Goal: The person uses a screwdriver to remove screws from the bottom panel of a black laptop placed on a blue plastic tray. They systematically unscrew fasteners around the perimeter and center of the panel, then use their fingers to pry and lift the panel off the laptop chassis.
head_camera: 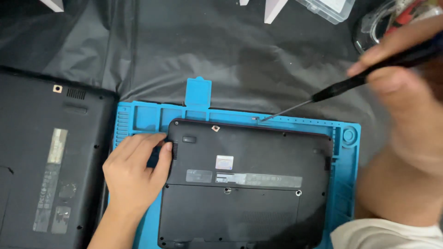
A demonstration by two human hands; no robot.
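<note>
- Black plastic fills the far left: a second laptop lies bottom-up on the dark sheet, well apart from the work, seemingly set aside.
- The left hand lies flat and open, fingers spread against the left edge of the small laptop, gripping nothing; it looks placed there to steady the machine.
- That laptop lies underside up on the blue repair mat, its long axis running left to right, rear edge away from the person.
- The screwdriver slants from upper right down to lower left, its thin tip pointing at the mat's tray strip just beyond the laptop's rear edge.
- The right hand is closed around the screwdriver's dark handle, blurred, held high at the right.
- A clear plastic box sits at the top edge.
</note>
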